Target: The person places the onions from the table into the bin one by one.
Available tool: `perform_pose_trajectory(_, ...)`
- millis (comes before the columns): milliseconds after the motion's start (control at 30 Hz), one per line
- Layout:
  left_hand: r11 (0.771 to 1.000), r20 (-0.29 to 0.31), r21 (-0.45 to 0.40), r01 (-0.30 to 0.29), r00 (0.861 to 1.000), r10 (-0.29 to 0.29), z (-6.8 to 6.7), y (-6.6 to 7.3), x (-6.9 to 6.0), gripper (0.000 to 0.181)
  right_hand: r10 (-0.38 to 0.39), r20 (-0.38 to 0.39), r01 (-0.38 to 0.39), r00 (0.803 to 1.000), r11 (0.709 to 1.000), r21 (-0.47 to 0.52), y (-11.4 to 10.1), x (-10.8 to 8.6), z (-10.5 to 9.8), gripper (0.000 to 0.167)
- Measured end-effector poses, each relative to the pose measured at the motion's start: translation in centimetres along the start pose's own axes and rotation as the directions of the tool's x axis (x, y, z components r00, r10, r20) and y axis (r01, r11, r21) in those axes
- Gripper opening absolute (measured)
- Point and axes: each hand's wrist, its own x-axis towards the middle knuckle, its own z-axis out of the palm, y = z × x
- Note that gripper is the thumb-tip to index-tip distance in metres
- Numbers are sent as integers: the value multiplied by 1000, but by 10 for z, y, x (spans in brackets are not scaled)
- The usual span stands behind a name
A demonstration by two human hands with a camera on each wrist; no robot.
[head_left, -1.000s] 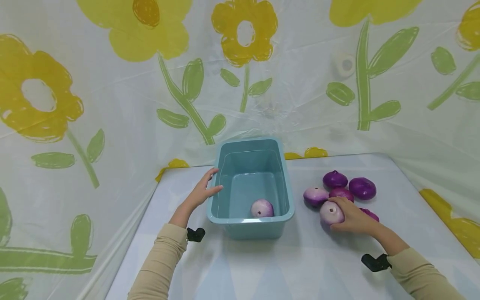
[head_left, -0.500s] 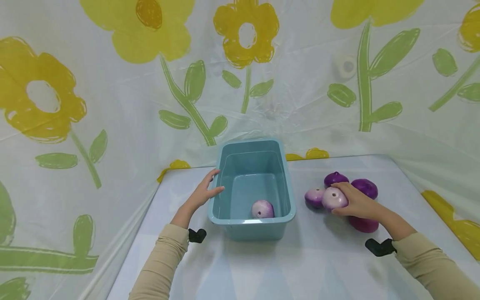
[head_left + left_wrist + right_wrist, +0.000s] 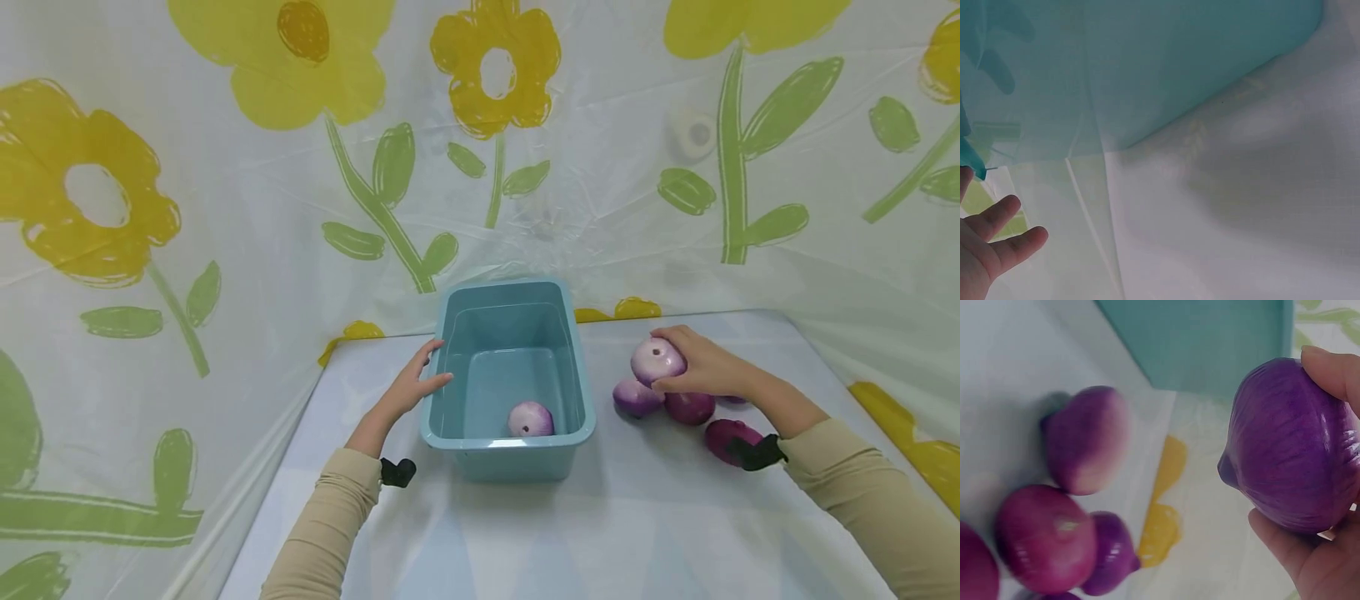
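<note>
Raised since half a second ago, the held onion [image 3: 656, 360] has gone higher in the head view with the right hand [image 3: 701, 364], while the left hand [image 3: 405, 387] has stayed at the tub [image 3: 513, 464]. Nearest, tan sleeves [image 3: 322, 517] come in from the lower left and lower right, each with a black piece [image 3: 397, 472] at the wrist. Bare table [image 3: 450, 542] spans the bottom. Left of centre, the left hand's fingers are apart at the tub's left rim, holding nothing; whether they touch it I cannot tell. One onion [image 3: 530, 418] lies in the tub, at the near end, just below the frame's centre. Right of centre, the right hand's thumb and fingers are clamped on the held onion, clear of the table. Below it sit loose onions [image 3: 690, 408]; the right wrist view shows five, some cut off by its edges. Farthest, a flowered curtain [image 3: 600, 242] fills the upper frame.
</note>
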Motion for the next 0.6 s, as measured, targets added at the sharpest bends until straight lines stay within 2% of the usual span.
perform_pose_trajectory(200,1000,-10,9,27,1000,-27,0,-1,0,65,-36,3,37,999,999,-25,-15,16,-13,76)
perform_pose_trajectory(400,1000,-11,2,15,1000,-15,0,-1,0,66,-33,18,33,999,999,-9,-29,32,-22,74)
perform_pose_trajectory(600,1000,-10,2,17,1000,-17,0,-2,1,68,-32,48,32,998,999,-13,-45,46,-28,80)
